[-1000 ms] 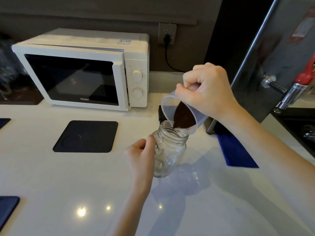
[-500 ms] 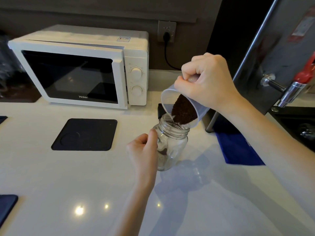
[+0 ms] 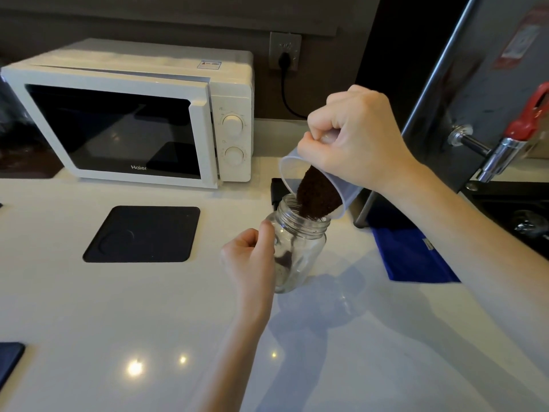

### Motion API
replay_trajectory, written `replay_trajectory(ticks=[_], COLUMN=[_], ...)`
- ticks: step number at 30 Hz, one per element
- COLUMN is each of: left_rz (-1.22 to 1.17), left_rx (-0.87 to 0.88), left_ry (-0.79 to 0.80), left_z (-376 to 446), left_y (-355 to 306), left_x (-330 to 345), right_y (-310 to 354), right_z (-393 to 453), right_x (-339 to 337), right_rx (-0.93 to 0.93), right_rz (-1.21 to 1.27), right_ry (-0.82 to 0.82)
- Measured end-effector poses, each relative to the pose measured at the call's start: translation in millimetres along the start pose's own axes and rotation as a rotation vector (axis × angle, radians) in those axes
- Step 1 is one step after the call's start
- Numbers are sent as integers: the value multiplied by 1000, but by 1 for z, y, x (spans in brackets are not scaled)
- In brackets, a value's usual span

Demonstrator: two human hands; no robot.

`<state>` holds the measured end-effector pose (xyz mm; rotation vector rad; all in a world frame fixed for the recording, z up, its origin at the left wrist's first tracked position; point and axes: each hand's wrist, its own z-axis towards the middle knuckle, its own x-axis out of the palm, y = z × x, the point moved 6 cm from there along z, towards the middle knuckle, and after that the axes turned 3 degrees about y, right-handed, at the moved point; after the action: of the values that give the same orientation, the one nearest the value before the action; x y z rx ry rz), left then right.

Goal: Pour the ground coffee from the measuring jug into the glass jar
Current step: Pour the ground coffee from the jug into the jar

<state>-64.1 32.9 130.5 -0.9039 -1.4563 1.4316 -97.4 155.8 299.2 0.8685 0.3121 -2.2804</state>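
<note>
A clear glass jar (image 3: 300, 251) stands upright on the white counter (image 3: 148, 307), its threaded mouth open. My left hand (image 3: 251, 257) grips its left side. My right hand (image 3: 353, 141) holds a translucent measuring jug (image 3: 289, 171) by the handle, tipped steeply with its lip over the jar's mouth. Dark ground coffee (image 3: 316, 194) lies along the jug's lower wall and reaches the lip. A little coffee shows dark inside the jar near my fingers.
A white microwave (image 3: 133, 120) stands at the back left. A black square mat (image 3: 142, 233) lies left of the jar, a blue cloth (image 3: 413, 257) right of it. A steel urn with a red-handled tap (image 3: 505, 144) stands at the right. A dark mat corner (image 3: 9, 358) lies at the left edge.
The jug has tipped further and the coffee has slid down to its lip. Some grounds now show inside the jar. My left hand keeps its hold on the jar.
</note>
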Motion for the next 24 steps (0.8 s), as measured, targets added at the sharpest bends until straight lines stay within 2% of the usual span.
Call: replay_trajectory(ticks=[24], left_rz=[-11], left_rx=[-6], left_ry=[26], left_z=[2], left_y=[0], left_x=[1], right_y=[2], right_z=[0], right_x=[0], right_rx=[-35], right_rz=[-37], right_ry=[16])
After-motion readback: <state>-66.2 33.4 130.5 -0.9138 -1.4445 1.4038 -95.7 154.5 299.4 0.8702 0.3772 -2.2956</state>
